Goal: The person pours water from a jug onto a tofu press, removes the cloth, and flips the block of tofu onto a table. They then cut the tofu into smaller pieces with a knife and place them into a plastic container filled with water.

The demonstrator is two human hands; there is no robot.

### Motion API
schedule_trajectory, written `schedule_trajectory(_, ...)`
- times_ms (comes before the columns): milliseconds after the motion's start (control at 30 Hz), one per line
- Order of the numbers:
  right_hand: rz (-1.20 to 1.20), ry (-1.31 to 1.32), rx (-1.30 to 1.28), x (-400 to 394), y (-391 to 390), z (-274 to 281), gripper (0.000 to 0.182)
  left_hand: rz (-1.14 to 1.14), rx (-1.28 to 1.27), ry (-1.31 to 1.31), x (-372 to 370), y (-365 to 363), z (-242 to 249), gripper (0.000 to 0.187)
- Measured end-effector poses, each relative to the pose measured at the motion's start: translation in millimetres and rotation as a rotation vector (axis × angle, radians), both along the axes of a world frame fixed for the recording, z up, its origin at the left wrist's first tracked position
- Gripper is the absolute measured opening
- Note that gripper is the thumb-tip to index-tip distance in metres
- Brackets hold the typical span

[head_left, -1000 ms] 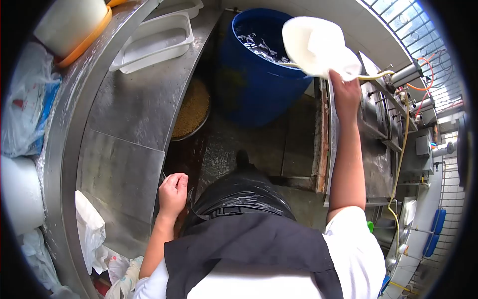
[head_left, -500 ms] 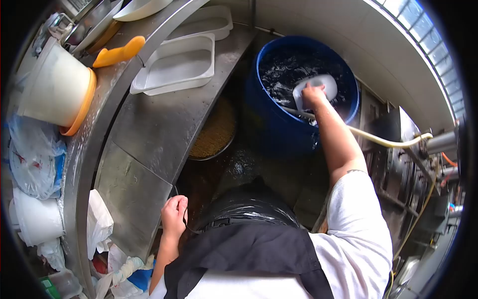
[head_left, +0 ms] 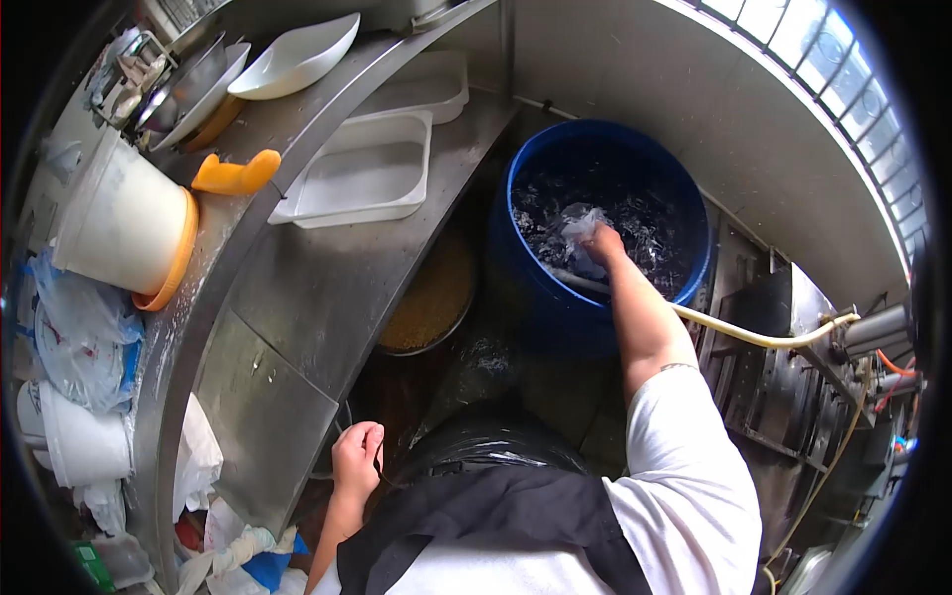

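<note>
My right hand (head_left: 603, 243) reaches into a blue barrel (head_left: 699, 268) of dark, churning water. Its fingers are closed on a white scoop-like container (head_left: 580, 226), which lies partly under the water, so its outline is unclear. A pale hose (head_left: 754, 335) passes over the barrel's rim, below my right forearm. Low at the left, my left hand (head_left: 358, 451) is closed around a thin black cord (head_left: 381, 474) beside my apron. The steel counter's edge is just left of this hand.
White trays (head_left: 362, 169) rest on the steel shelf (head_left: 268, 268). Beneath it stands a bowl of yellowish grains (head_left: 426, 307). A white bucket (head_left: 119, 213), an orange-handled object (head_left: 236, 174) and plastic bags (head_left: 79, 342) line the left. Metal equipment (head_left: 769, 382) stands at the right.
The white container has moved left and lower into the water with my right hand. My left hand still holds the cord. The view has tilted, so the surroundings appear lower.
</note>
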State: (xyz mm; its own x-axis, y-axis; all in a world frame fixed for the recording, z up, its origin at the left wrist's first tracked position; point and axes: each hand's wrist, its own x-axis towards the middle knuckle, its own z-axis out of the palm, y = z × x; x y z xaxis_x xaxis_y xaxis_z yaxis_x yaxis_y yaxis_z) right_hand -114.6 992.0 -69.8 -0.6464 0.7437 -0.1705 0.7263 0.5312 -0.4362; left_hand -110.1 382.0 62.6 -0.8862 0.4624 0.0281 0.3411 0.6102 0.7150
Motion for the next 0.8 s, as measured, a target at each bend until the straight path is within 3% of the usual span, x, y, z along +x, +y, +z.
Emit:
schedule_trajectory(200, -0.303, 0.418, 0.033, 28.0, -19.9, 70.8, 0.052, -0.061, -0.002, -0.058, -14.9, -23.5, -20.9, 0.022)
schedule_trajectory(333, -0.154, 0.785, 0.476, 84.2, -85.4, 165.2, 0.039, -0.218, 0.006, -0.032, -36.3, -34.7, -35.3, 0.024)
schedule_trajectory(500, -0.262, 1.076, 0.273, 168.8, -238.4, 292.5, 0.038, -0.45, 0.042, -0.026, -56.1, -25.9, -43.6, 0.027)
schedule_trajectory(600, -0.308, 0.984, 0.394, 224.0, -310.3, 308.0, 0.035, -0.606, 0.042, -0.054, -54.7, -11.5, -56.1, 0.027)
schedule_trajectory(800, -0.39, 0.78, 0.382, 317.4, -442.3, 262.0, 0.036, -0.884, -0.054, -0.11, -20.7, 19.7, -70.6, 0.027)
